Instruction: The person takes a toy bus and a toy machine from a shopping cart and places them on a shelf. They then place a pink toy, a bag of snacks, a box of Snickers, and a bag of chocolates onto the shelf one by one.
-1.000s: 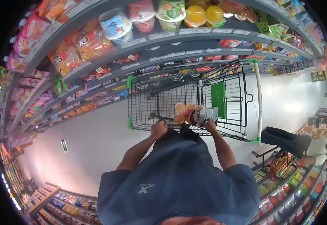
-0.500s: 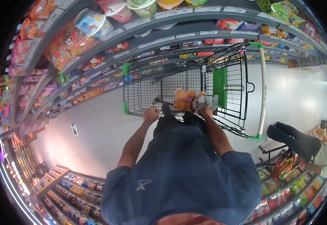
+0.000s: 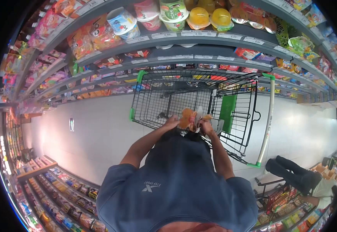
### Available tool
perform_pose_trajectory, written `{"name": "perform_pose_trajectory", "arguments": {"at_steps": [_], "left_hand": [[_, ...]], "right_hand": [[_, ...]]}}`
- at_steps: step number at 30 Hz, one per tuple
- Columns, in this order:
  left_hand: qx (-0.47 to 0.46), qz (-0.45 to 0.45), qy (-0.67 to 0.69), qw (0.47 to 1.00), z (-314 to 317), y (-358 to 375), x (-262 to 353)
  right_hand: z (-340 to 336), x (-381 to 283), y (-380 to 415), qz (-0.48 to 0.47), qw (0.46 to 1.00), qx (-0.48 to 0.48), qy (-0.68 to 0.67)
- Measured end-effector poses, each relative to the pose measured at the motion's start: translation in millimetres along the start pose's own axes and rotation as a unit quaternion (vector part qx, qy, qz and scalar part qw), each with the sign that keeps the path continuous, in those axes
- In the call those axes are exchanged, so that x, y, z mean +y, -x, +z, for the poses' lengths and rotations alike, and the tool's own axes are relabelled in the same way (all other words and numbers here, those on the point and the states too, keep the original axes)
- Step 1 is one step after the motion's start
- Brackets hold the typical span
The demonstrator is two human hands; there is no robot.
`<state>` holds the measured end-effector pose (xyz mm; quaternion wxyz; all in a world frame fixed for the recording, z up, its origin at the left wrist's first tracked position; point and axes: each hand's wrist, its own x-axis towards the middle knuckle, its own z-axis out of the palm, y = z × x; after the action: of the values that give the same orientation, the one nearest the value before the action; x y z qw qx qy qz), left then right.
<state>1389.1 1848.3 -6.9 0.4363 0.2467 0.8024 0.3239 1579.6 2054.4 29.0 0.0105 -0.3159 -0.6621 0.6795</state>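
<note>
A pack with round orange pieces [image 3: 185, 118] and a pale, dark-marked portion is held over the near side of a wire shopping cart [image 3: 230, 112], close to my body. My right hand [image 3: 206, 127] is closed on its right side. At its left edge my left hand [image 3: 171, 123] is closed with the fingertips against the pack. What exactly the pieces are is too small to tell. The black cart basket has green corners, a green panel and a long pale handle [image 3: 272, 112] on the right.
Shelves with price strips [image 3: 199, 34] curve across the far side, bearing tubs [image 3: 174, 14], yellow domed cups [image 3: 199, 17] and bagged snacks. Behind me are more product racks [image 3: 68, 197]. To the lower right another person [image 3: 311, 179] stands beside a dark-framed cart.
My left hand has moved right, from beside the pack to its left edge. The pack has been turned and drawn nearer my body. The view has tilted, showing more of the upper shelf.
</note>
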Motion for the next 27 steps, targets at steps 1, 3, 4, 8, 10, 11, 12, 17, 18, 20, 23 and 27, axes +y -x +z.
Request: {"name": "perform_pose_trajectory", "arguments": {"at_steps": [1, 3, 4, 8, 10, 11, 12, 17, 18, 20, 23, 27], "left_hand": [[-0.004, 0.006, 0.003, 1.0, 3.4, 0.6, 19.4], [0.033, -0.021, 0.126, 0.991, -7.5, 12.8, 81.9], [0.027, -0.016, 0.128, 0.991, -16.7, 11.9, 99.4], [-0.121, 0.05, 0.247, 0.96, -65.7, 24.5, 152.8], [-0.109, 0.023, 0.272, 0.956, -78.7, 29.3, 159.0], [-0.171, 0.058, 0.243, 0.953, -90.6, 32.8, 164.9], [-0.231, 0.092, 0.214, 0.945, -98.5, 36.2, 167.7], [-0.18, 0.115, 0.184, 0.959, -88.6, 44.1, 132.1], [-0.156, 0.111, 0.194, 0.962, -83.7, 44.2, 119.4], [-0.094, 0.096, 0.203, 0.97, -73.6, 40.2, 92.9], [-0.013, 0.059, 0.213, 0.975, -87.9, 63.3, 100.2], [0.014, 0.105, 0.086, 0.991, -97.5, 52.2, 83.1]], "right_hand": [[-8.3, -17.6, 0.6, 0.115, 0.986, -0.017, -0.119], [-19.6, -77.5, 13.5, 0.076, 0.972, -0.026, -0.221], [-27.8, -79.0, 9.3, 0.092, 0.953, -0.028, -0.288], [-30.9, -183.0, 34.9, 0.104, 0.896, -0.009, -0.431], [-34.3, -187.5, 27.5, 0.087, 0.884, -0.006, -0.46], [-37.4, -185.1, 23.2, 0.071, 0.873, -0.042, -0.481], [-37.8, -179.2, 18.4, 0.057, 0.86, -0.079, -0.501], [-7.4, -134.8, 3.3, 0.094, 0.802, 0.106, -0.58], [7.7, -145.5, 14.6, 0.073, 0.79, 0.097, -0.601], [30.9, -155.7, 30.6, 0.109, 0.765, 0.111, -0.625], [43.5, -67.0, 24.8, 0.011, 0.76, -0.04, -0.648], [69.6, -101.5, 31.1, 0.191, 0.905, 0.003, -0.38]]}}
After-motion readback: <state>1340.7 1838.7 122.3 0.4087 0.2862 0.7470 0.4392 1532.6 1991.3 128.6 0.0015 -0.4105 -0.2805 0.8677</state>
